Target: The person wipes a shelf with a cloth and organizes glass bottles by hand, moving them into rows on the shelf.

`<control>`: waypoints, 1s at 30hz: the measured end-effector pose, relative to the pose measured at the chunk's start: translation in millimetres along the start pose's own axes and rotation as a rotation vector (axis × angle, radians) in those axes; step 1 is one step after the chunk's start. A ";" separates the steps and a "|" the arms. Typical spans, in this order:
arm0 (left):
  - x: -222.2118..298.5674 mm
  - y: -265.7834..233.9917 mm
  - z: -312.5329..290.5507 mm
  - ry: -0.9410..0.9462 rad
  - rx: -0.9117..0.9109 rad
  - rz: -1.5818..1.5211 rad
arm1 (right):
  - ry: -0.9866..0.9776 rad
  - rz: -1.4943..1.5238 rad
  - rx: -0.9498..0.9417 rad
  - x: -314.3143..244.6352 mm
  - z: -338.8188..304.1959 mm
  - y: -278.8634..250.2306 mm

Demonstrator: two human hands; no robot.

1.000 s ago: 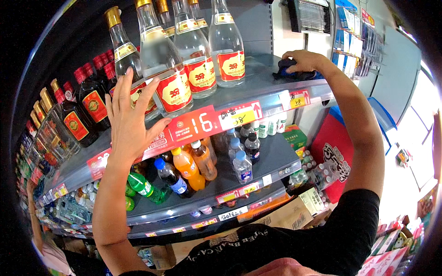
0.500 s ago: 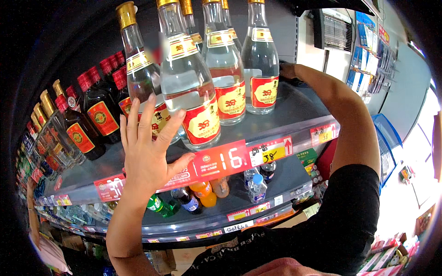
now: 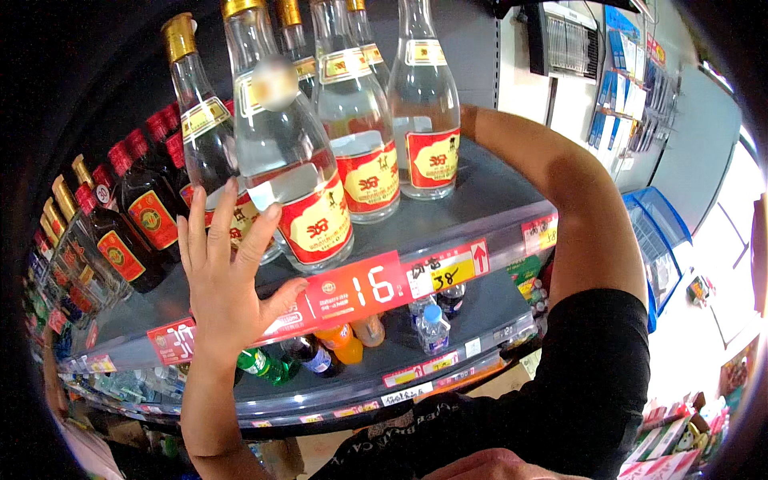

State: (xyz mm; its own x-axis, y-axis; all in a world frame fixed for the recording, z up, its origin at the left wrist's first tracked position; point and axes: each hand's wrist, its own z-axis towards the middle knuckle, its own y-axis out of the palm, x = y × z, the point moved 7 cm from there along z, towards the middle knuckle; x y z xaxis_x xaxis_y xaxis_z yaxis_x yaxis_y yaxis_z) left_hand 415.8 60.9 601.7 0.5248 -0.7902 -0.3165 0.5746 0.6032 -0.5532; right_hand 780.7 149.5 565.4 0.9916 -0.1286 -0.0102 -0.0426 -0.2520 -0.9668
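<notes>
Left hand [image 3: 228, 300] at front edge of upper shelf [image 3: 496, 188], fingers [image 3: 220, 228] spread wide, grasping nothing. Clear bottles [image 3: 280, 140] stand just beyond; labels [image 3: 316, 226] red, cream panels, red characters. Right forearm [image 3: 560, 164] passes behind the rightmost bottle; right hand hidden, grip cannot be told. Red price strip [image 3: 356, 294]: white figures. Yellow price tag [image 3: 450, 276]: black handwriting.

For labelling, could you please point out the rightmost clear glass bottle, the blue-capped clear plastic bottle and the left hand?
Rightmost clear glass bottle [image 3: 425, 96], head view: body.
Blue-capped clear plastic bottle [image 3: 434, 331], head view: body.
Left hand [image 3: 226, 304], head view: back.
</notes>
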 end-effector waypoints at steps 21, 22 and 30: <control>4.1 -4.7 -2.3 0.017 -0.004 0.051 | -0.117 0.110 0.202 -32.4 -178.6 21.5; 4.2 -4.6 -3.0 0.026 0.017 0.037 | -0.131 0.136 0.204 -39.2 -182.5 19.0; 4.5 -5.1 -4.0 0.026 0.032 0.045 | -0.266 0.265 0.314 -54.4 -176.2 18.3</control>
State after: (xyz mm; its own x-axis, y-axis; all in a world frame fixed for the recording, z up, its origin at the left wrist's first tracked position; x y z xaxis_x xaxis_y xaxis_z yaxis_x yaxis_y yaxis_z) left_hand 412.8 53.8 600.0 0.5341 -0.7645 -0.3610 0.5707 0.6410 -0.5133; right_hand 704.5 -17.1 593.3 0.9500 0.1106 -0.2919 -0.2998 0.0627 -0.9519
